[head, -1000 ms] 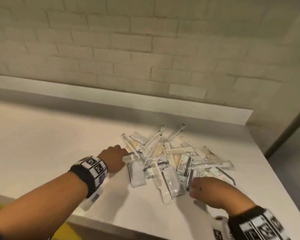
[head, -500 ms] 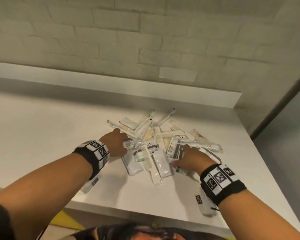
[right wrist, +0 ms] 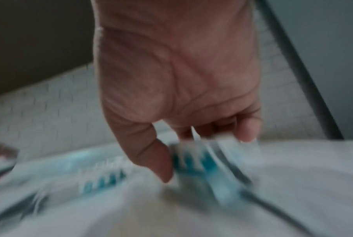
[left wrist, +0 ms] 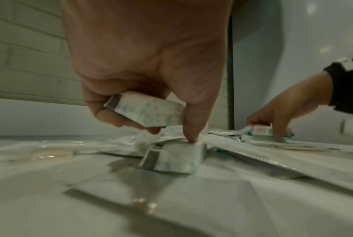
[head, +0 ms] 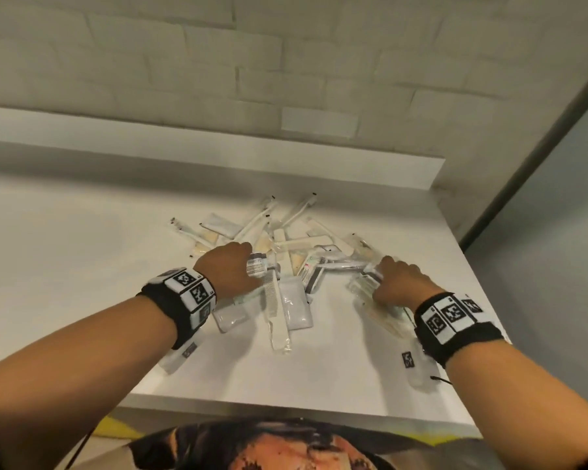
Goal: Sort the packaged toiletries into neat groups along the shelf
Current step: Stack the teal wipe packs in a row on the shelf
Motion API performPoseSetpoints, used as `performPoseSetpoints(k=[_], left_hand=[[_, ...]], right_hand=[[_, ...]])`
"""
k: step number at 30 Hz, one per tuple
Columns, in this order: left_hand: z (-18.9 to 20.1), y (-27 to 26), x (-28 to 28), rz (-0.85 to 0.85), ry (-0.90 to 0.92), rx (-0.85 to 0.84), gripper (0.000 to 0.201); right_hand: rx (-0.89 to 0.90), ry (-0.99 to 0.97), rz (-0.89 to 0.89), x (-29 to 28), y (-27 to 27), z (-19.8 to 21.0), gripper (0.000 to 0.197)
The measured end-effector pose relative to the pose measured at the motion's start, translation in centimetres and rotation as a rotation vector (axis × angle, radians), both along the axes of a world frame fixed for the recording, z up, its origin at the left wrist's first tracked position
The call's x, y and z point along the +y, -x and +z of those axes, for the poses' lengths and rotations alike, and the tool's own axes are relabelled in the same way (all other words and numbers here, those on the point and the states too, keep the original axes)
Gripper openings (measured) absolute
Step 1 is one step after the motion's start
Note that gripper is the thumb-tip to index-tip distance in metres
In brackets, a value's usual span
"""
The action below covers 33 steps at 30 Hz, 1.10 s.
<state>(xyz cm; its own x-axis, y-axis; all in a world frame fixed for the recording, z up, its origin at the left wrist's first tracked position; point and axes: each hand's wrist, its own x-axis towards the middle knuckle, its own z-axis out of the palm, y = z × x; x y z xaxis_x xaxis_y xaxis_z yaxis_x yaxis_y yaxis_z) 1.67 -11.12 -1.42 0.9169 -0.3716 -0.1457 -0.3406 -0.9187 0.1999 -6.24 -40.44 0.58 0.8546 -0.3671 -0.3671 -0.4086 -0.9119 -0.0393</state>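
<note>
Left hand [left wrist: 147, 67] curls round small carton [left wrist: 145, 112], thumb tip pressing second carton [left wrist: 171, 160] directly beneath, long axis across palm. Both white, teal print, barcode ends. Right hand [head: 399, 279] pinches wrapped toothbrush [right wrist: 203, 162] at heap's right side; view blurred. Toiletry heap [head: 286, 266] mid-shelf [head: 82, 249], toward right edge, unsorted.

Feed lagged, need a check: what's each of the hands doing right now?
Left hand: grips a small white box, thumb pressing a second box.
Right hand: pinches a wrapped toothbrush from the pile.
</note>
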Motion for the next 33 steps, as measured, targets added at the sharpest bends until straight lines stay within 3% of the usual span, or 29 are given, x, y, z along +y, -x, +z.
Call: performPoseSetpoints(k=[6, 10, 14, 17, 18, 21, 24, 27, 31, 33], left_hand=[[-0.5, 0.1, -1.8, -0.084, -0.149, -0.029, 0.072], [-0.5, 0.1, -1.7, -0.098, -0.139, -0.048, 0.055], [0.2, 0.2, -1.9, -0.068, -0.027, -0.093, 0.045], [1.4, 0.0, -1.6, -0.022, 0.138, -0.060, 0.046], [1.8, 0.0, -1.3, -0.003, 0.176, -0.048, 0.046], [3.0, -0.1, 0.5, 0.040, 0.230, -0.041, 0.046], [3.3, -0.4, 3.7, 0.114, 0.209, -0.031, 0.049], [2.9, -1.0, 7.2, 0.176, 0.133, -0.002, 0.052], [2.0, -1.9, 11.2, 0.188, 0.001, 0.062, 0.059], [1.4, -2.2, 12.5, 0.185, -0.053, 0.085, 0.057]], right_hand=[[-0.051, 0.116, 0.063, -1.1, -1.0, 0.4, 0.060], [-0.277, 0.100, 0.006, -1.0, -2.0, 3.3, 0.061], [-0.448, -0.269, 0.121, 2.0, -3.4, 5.0, 0.055], [-0.340, -0.590, 0.372, 5.5, -4.4, 4.3, 0.047], [-0.284, -0.614, 0.425, 6.2, -4.9, 3.6, 0.042], [-0.151, -0.336, 0.520, 6.6, -6.7, 1.7, 0.036], [-0.200, -0.087, 0.493, 4.8, -7.8, 1.5, 0.047], [-0.251, -0.037, 0.595, 4.7, -7.9, 2.2, 0.048], [-0.051, 0.062, 0.849, 7.2, -6.9, 1.2, 0.049], [-0.062, 0.093, 0.865, 7.6, -6.8, 0.5, 0.046]])
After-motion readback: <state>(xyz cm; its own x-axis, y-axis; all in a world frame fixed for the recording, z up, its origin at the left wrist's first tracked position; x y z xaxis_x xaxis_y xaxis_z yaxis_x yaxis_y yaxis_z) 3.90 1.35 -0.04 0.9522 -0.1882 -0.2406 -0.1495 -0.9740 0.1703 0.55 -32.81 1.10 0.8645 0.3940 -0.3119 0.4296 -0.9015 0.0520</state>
